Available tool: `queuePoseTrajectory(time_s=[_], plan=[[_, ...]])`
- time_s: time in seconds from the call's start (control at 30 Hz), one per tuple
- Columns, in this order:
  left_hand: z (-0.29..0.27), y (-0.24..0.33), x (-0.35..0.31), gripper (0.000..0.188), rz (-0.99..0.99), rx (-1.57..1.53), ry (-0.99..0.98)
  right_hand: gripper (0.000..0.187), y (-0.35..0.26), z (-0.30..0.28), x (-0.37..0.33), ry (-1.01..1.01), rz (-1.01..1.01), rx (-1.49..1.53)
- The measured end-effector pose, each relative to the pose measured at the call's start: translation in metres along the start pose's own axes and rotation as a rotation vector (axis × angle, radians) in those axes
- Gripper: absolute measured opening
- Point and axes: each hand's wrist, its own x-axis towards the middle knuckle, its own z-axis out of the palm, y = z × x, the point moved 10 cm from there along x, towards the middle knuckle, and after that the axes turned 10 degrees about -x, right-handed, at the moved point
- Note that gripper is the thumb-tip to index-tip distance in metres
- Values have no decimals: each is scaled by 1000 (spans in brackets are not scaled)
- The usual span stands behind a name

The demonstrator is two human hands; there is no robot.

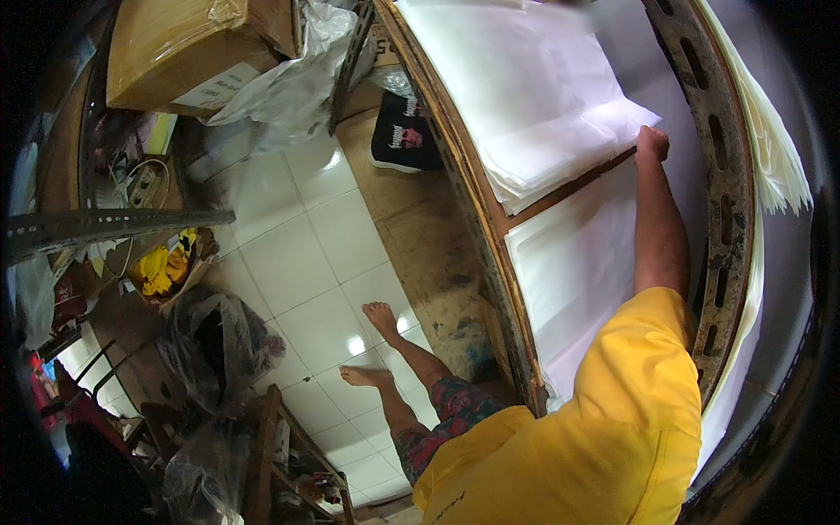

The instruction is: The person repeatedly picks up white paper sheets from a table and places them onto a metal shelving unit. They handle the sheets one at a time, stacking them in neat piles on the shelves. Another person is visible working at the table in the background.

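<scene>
White sheets [525,96] lie stacked on the brown shelf [525,217]; from my remote view, the right hand [652,143] has its fingers closed on their lower right corner, pinching it; I cannot tell the left hand's state; a second white stack [573,267] lies just beside, nearer the yellow sleeve [643,337].

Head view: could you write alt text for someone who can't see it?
A person's right hand grips a corner of stacked white sheets on a wooden-edged rack. Bare feet rest on white floor tiles; a taped cardboard box sits at upper left.
</scene>
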Motion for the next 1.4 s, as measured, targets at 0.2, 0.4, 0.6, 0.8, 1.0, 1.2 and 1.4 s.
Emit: queuePoseTrajectory(time_s=[0.2, 0.4, 0.6, 0.8, 1.0, 1.2, 1.4], plan=[[-4, -3, -8, 33, 49, -37, 57, 28, -2, 10, -4, 15, -2, 114], [-9, -21, -41, 29, -67, -175, 83, 31, -75, -4, -47, 23, -462, 478], [-46, -14, -26, 23, -375, -333, 177, 34, -142, -148, -355, -188, -781, 1044], [-68, -22, -52, 21, -279, -708, 330, 25, -163, -169, -608, -1096, -1023, 1111], [-144, -131, -112, 25, -513, -712, 722, 18, -109, -283, -797, -1490, -1160, 1162], [-165, -329, -199, 32, -756, -116, 548, 11, -68, -363, -883, -1590, -1396, 1008], [-135, -397, -218, 17, -644, -50, 107, 7, -56, -353, -880, -1579, -1381, 1021]])
